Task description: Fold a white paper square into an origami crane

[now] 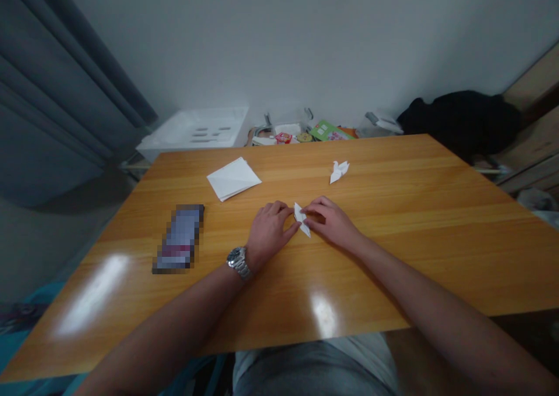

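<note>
Clock positions are read from the small, narrow, pointed piece of folded white paper (302,220), which lies between both hands at the middle of the yellow-brown, glossy, wood-grained table (441,227). At nine o'clock, the person's bare left hand (271,227) pinches the paper's left side between thumb and fingers; at three o'clock, the person's bare right hand (332,221) grips its right side in the same manner—I count two grasps on one piece. A silver metal-banded wristwatch (239,262) circles the left wrist at eight o'clock.

At one o'clock, well apart from the fingers, I note a white folded-paper bird (339,172) on the tabletop. At ten o'clock lies a flat stack of white paper sheets (234,179), slightly fanned and set askew. Farther out, near nine o'clock, rests a dark-edged rectangular phone (180,239); its screen is pixelated, so I cannot read it.

Beyond the table's far edge I see, between ten and eleven o'clock, a shallow white slotted tray (183,122); just past twelve, a green printed booklet (327,131) among small items; and at two, a heap of black cloth (463,119). A blue-grey curtain (56,75) hangs at ten o'clock—the outermost element.
</note>
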Action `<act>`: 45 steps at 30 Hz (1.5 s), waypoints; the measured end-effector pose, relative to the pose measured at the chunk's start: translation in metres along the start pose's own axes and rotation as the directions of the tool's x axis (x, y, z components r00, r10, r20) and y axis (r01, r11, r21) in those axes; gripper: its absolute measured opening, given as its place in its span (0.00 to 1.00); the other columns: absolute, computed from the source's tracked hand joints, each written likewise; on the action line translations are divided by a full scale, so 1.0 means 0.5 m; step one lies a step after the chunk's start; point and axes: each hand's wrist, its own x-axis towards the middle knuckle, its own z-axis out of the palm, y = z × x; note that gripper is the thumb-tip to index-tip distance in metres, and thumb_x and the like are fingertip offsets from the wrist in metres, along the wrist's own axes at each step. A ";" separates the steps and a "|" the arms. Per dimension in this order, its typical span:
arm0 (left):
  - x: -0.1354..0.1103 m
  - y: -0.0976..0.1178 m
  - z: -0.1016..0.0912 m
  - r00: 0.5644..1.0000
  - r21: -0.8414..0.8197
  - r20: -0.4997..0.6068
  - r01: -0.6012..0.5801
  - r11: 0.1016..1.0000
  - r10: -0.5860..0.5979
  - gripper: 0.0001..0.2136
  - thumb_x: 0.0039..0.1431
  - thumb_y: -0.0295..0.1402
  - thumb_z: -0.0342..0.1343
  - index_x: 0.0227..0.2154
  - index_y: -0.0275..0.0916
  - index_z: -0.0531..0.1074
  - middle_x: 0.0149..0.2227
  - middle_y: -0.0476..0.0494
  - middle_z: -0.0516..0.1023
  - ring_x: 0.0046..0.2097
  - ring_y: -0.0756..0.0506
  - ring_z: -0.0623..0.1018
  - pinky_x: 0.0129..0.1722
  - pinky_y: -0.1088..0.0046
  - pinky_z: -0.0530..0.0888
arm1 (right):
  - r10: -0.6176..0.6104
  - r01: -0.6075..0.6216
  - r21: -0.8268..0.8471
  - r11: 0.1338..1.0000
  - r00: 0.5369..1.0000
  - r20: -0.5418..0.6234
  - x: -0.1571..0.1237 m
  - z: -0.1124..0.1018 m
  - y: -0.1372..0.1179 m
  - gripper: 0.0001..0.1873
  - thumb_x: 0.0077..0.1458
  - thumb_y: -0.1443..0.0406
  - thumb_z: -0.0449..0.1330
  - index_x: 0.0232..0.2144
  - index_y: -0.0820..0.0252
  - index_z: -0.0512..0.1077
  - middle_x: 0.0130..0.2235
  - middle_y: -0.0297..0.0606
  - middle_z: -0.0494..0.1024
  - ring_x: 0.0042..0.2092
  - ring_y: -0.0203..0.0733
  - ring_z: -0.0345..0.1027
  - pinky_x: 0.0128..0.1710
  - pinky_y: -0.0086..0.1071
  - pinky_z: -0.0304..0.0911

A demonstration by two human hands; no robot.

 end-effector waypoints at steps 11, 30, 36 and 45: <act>0.000 0.001 0.000 1.000 0.006 0.005 -0.031 0.999 0.031 0.15 0.67 0.41 0.55 0.52 0.41 0.73 0.48 0.41 0.75 0.48 0.40 0.74 0.49 0.60 0.72 | 0.039 -0.040 0.049 0.998 0.999 0.015 0.000 0.006 0.014 0.15 0.58 0.63 0.65 0.49 0.55 0.76 0.44 0.41 0.74 0.44 0.45 0.70 0.45 0.40 0.67; 0.004 0.003 0.003 0.996 -0.147 -0.025 -0.092 0.985 0.090 0.13 0.65 0.35 0.57 0.50 0.39 0.69 0.48 0.40 0.74 0.50 0.40 0.73 0.53 0.61 0.72 | 0.070 -0.073 0.091 0.993 0.997 0.036 0.004 -0.001 0.009 0.08 0.54 0.65 0.65 0.38 0.59 0.74 0.37 0.37 0.74 0.37 0.42 0.66 0.38 0.35 0.61; 0.004 0.002 0.003 0.997 -0.155 -0.010 -0.077 0.985 0.076 0.13 0.65 0.36 0.56 0.51 0.41 0.70 0.49 0.40 0.73 0.51 0.40 0.73 0.53 0.60 0.71 | 0.053 -0.056 0.082 0.995 0.998 0.044 0.004 -0.001 0.010 0.07 0.55 0.64 0.65 0.37 0.57 0.73 0.36 0.36 0.73 0.37 0.41 0.65 0.38 0.34 0.61; 0.004 0.002 -0.003 0.993 -0.084 0.011 -0.120 0.989 0.121 0.14 0.67 0.37 0.55 0.53 0.40 0.70 0.52 0.40 0.74 0.52 0.40 0.73 0.54 0.60 0.70 | 0.050 -0.053 0.075 0.996 0.998 0.044 0.003 0.001 0.013 0.08 0.54 0.66 0.65 0.39 0.59 0.74 0.39 0.39 0.76 0.40 0.43 0.68 0.41 0.37 0.62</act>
